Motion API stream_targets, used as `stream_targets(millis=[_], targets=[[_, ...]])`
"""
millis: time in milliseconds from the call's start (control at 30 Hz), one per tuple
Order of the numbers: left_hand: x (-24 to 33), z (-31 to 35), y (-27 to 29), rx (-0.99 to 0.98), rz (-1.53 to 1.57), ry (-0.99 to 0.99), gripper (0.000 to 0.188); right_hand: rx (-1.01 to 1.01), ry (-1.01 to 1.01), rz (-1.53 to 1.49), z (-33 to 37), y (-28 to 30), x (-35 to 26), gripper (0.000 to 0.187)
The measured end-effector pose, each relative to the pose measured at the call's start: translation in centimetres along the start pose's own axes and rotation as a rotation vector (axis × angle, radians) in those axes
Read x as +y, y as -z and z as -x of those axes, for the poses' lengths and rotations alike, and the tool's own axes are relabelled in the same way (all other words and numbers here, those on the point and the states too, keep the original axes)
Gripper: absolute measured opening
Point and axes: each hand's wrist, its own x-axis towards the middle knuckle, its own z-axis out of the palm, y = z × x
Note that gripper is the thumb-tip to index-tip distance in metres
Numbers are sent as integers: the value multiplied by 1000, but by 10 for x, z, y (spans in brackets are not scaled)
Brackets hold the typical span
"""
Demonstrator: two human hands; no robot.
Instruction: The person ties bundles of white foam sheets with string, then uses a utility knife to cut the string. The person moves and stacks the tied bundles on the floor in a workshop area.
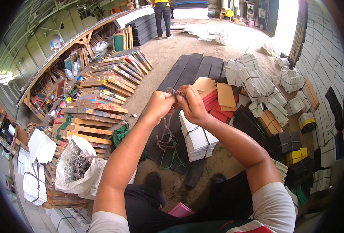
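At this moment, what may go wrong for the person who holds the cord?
The cord, pinched between left hand and right hand, seems to hang in tangled strands below, so it might snag.

The black strip lies on the floor near the shoes; a step might catch it.

The red sheets overlap unevenly behind the tied white stack, so a knock might slide them.

Left hand (160, 105), right hand (194, 105) pinch cord (173, 91); white bundle (197, 143) below.
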Motion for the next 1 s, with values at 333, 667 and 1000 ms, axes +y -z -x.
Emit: stream_targets(millis=[333,667,1000], targets=[[11,-6,17,-159,-38,-78,11,-88,-71,-43,1,-5,0,13],[-25,-12,-36,180,648,-307,15,261,-480,-279,-5,-23,-8,9],[-46,-27,-38,420,398,-549,16,308,-1059,-788,-19,-21,-6,16]])
